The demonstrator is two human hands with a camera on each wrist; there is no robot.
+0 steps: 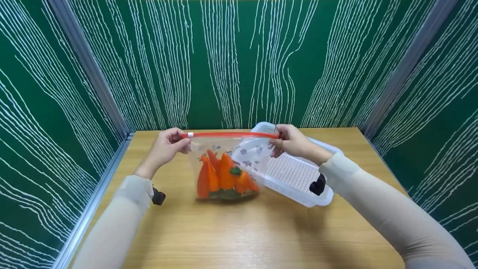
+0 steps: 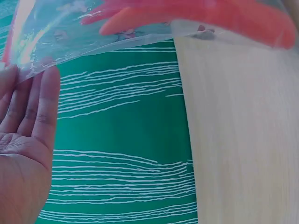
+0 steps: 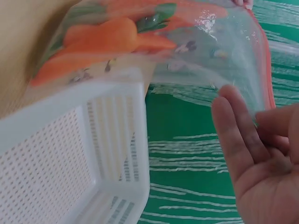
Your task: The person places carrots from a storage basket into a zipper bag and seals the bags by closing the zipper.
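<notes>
A clear printed zip bag [image 1: 250,157] with a red zip strip [image 1: 231,135] hangs upright between both hands. Inside it stand several orange carrots [image 1: 226,173], with green bits along the bottom. My left hand [image 1: 167,147] pinches the bag's top left corner, beside the white slider [image 1: 190,134]. At the opposite top corner, my right hand [image 1: 293,141] pinches the bag between thumb and index finger, its other fingers extended in the right wrist view. The red strip is stretched straight, and the bag's bottom is close over the table.
Behind the bag and to its right, a white perforated basket [image 1: 295,172] sits on the wooden table [image 1: 224,235], partly hidden by the bag and right arm. Green walls [image 1: 220,67] with white wavy lines enclose the table at the back and sides.
</notes>
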